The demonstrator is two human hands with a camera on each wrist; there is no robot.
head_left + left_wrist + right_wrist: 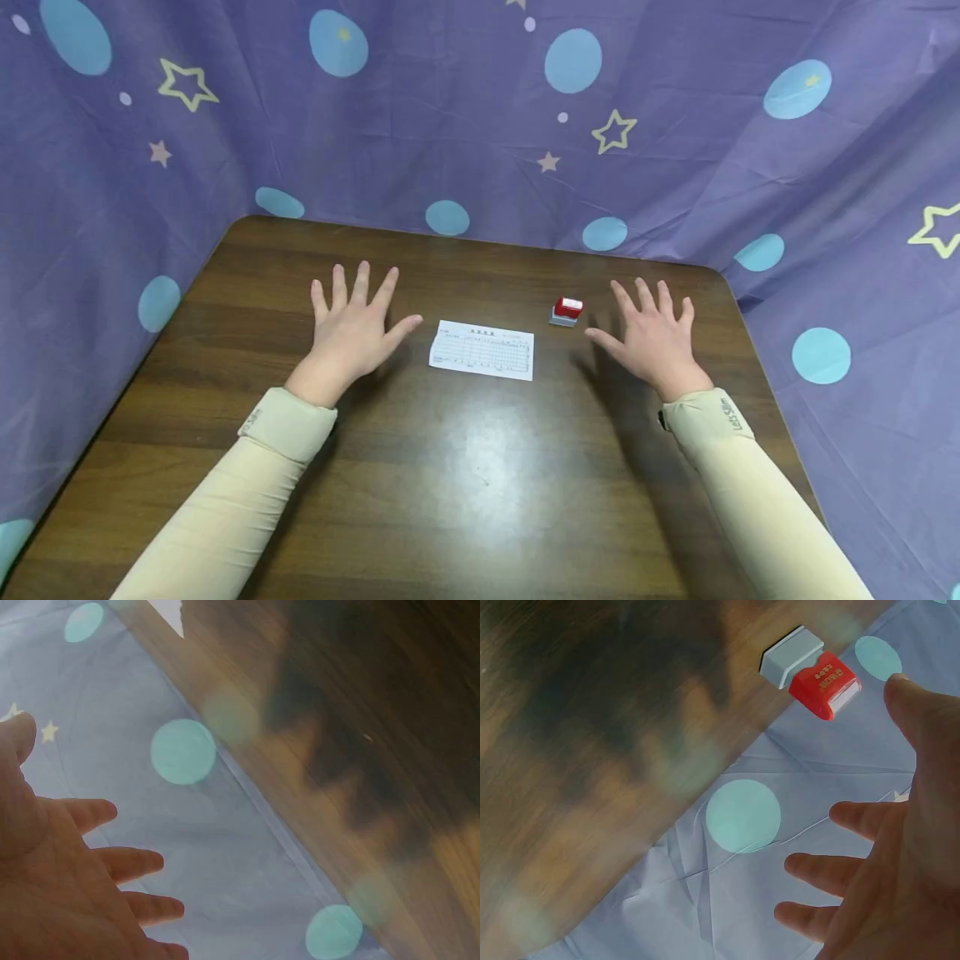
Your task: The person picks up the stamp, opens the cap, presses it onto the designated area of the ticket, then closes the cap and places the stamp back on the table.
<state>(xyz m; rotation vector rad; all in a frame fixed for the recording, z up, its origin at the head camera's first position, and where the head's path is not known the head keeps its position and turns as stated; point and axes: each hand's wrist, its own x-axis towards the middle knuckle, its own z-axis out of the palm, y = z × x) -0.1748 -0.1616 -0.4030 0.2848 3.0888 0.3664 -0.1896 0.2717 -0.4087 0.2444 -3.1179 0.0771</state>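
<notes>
A white printed slip of paper (482,350) with a ruled form lies flat on the table between the two hands. Right of it stands a small stamp (567,312) with a red top and a grey base; the right wrist view shows the same stamp (810,673) close by the thumb. My left hand (351,333) is spread above the table left of the paper, holding nothing. Fingers apart, my right hand (654,342) hovers just right of the stamp without touching it. In the left wrist view, the left hand (67,877) has nothing in its grasp.
The brown wooden table (420,483) has a bright reflection near its middle. A purple curtain (465,117) with stars and blue dots hangs around its back and sides. Both forearms wear cream sleeves (217,500).
</notes>
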